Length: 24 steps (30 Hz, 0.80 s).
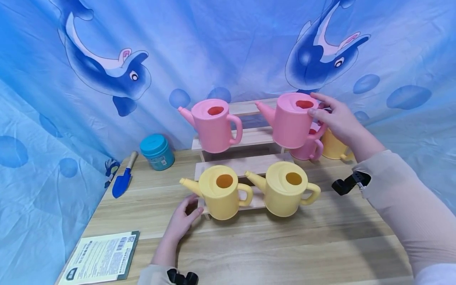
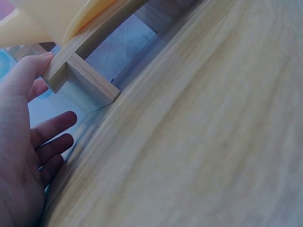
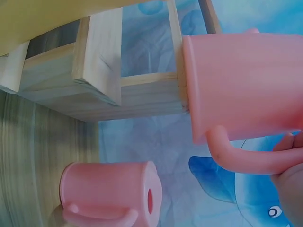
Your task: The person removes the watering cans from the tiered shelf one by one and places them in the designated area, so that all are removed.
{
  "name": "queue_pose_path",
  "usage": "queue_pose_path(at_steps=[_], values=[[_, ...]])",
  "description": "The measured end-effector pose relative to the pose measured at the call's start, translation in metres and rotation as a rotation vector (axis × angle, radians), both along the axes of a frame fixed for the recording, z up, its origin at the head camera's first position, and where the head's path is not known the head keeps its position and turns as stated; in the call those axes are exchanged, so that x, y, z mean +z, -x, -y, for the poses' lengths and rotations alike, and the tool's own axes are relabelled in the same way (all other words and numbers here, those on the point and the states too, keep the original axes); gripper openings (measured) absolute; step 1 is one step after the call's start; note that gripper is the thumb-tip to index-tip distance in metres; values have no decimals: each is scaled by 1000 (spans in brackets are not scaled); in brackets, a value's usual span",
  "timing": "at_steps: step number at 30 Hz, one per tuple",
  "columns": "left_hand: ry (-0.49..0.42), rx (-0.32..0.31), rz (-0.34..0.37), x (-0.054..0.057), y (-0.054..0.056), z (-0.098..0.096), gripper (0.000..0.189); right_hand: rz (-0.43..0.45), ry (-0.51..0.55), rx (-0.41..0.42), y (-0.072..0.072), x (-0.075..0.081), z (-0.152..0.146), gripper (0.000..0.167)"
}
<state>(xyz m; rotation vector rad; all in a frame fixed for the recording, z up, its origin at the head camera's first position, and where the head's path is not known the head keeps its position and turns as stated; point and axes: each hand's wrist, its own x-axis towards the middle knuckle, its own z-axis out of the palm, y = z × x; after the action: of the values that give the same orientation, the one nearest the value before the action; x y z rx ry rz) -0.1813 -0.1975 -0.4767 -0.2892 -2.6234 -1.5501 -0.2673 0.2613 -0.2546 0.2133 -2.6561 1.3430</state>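
A tiered wooden stand [image 1: 246,165] carries two yellow watering cans, the left one [image 1: 221,202] and the right one [image 1: 285,196], on its lowest board. A pink watering can [image 1: 213,134] stands higher up on its left side. My right hand [image 1: 336,118] holds another pink watering can [image 1: 290,128] by its handle and rim, at the right end of the upper tiers. In the right wrist view this can [image 3: 246,85] overlaps the stand's edge. My left hand [image 1: 181,217] pinches the lowest board's left end between thumb and index finger; its other fingers [image 2: 57,130] are loosely extended.
Behind the stand's right end, a third pink watering can [image 1: 303,152] and a yellow one [image 1: 333,146] stand on the table. To the left lie a blue trowel [image 1: 122,184], a teal jar [image 1: 158,154] and a printed booklet [image 1: 103,257]. A dolphin curtain [image 1: 242,51] hangs behind.
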Motion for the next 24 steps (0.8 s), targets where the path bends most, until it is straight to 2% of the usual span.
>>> queue_pose_path(at_steps=[6, 16, 21, 24], values=[[-20, -5, -24, 0, 1, 0, 48, -22, 43, -63, -7, -5, -8, 62], [-16, -2, -20, 0, 0, -1, 48, -78, 205, -211, -16, -16, -28, 62], [-16, -2, -8, 0, 0, 0, 48, -92, 276, -223, -21, -23, -38, 62], [-15, -3, -3, 0, 0, 0, 48, -84, 283, -231, -25, -26, -43, 62]])
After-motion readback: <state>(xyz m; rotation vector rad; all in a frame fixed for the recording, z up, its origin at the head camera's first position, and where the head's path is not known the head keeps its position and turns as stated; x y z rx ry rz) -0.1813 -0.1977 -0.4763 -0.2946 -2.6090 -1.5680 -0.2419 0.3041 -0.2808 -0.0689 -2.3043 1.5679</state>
